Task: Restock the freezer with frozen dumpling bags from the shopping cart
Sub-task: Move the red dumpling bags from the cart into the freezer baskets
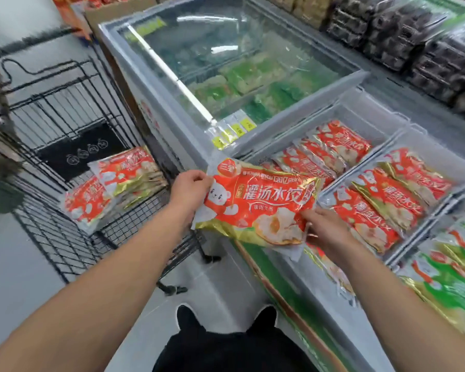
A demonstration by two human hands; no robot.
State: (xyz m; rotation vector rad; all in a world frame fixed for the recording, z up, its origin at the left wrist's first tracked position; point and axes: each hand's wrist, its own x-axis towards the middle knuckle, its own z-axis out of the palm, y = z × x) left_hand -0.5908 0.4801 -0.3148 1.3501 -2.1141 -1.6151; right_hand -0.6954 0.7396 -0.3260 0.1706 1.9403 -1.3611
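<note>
Just one view here, head-mounted, wide-angle, looking forward and steeply down from standing height. Both forearms reaching in from the bottom corners, own legs and dark shoes [227, 318] visible straight below. Left hand [189, 187] and right hand [324, 226] sitting close to mid-frame, at arm's length from the lens. Shopping cart [73, 124] off to the left of the left hand, open freezer [279, 269] stretching right of and beyond the right hand. Edges bent and smeared by the wide lens, so far corners blurry. No second view to overlap with.
</note>
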